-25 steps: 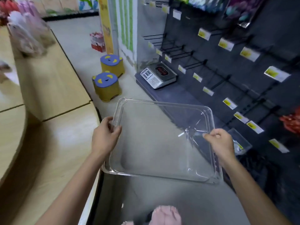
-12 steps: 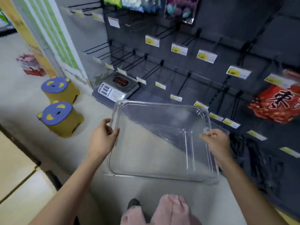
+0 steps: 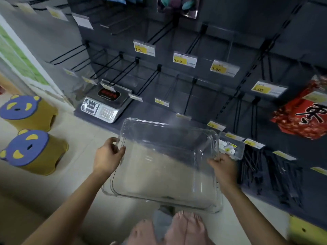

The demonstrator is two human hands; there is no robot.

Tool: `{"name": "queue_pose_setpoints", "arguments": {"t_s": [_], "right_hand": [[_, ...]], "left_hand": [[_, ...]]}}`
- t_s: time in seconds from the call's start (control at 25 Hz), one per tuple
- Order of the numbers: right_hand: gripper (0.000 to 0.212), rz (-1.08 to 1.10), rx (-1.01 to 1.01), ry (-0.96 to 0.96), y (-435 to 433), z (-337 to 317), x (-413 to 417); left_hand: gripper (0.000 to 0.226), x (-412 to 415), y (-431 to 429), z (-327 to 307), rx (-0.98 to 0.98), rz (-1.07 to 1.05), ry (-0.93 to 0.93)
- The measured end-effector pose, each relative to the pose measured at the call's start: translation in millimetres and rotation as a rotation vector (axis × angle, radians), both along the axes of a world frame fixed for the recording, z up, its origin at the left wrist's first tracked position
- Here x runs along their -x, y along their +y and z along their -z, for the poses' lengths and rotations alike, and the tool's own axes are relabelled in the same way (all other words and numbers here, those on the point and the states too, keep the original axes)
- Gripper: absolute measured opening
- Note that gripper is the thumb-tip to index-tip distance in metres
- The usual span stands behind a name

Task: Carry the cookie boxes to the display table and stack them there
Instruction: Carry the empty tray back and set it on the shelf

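So the person's carrying this big clear plastic box (image 3: 162,167), open side up and empty as far as I can tell, held out in the air between both hands, above the floor and near the dark peg wall (image 3: 221,41). Looks light and fairly stiff to me, but thin clear plastic like that is probably slick and could crack if squeezed, so gripping the rim on opposite sides makes sense. Left hand (image 3: 108,155) is clamped on the left rim, thumb over the edge. Right hand (image 3: 223,167) pinches the right rim, fingers curled underneath. No display table in sight.
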State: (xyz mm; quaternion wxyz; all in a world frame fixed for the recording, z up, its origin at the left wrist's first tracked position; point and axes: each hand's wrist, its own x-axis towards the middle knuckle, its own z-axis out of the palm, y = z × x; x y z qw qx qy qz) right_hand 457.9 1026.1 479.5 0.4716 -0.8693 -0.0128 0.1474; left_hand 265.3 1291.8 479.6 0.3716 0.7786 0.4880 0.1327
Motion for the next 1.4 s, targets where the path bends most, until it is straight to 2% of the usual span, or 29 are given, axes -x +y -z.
{"name": "queue_pose_setpoints", "arguments": {"t_s": [0.32, 0.64, 1.0, 1.24, 1.4], "right_hand": [[0.035, 0.05, -0.039, 0.049, 73, 21, -26], [0.033, 0.187, 0.015, 0.067, 142, 86, -8], [0.021, 0.172, 0.018, 0.02, 182, 211, -50], [0.03, 0.217, 0.007, -0.049, 201, 315, -130], [0.03, 0.238, -0.022, -0.072, 207, 392, -176]], "left_hand": [[0.027, -32, 82, 19, 0.036, 0.018, 0.01], [0.029, -47, 178, 64, 0.067, 0.216, 0.081], [0.027, -88, 225, 202, 0.049, 0.257, -0.002], [0.034, -177, 254, 312, 0.03, 0.307, -0.037], [0.025, -236, 271, 389, -0.019, 0.391, -0.106]]}}
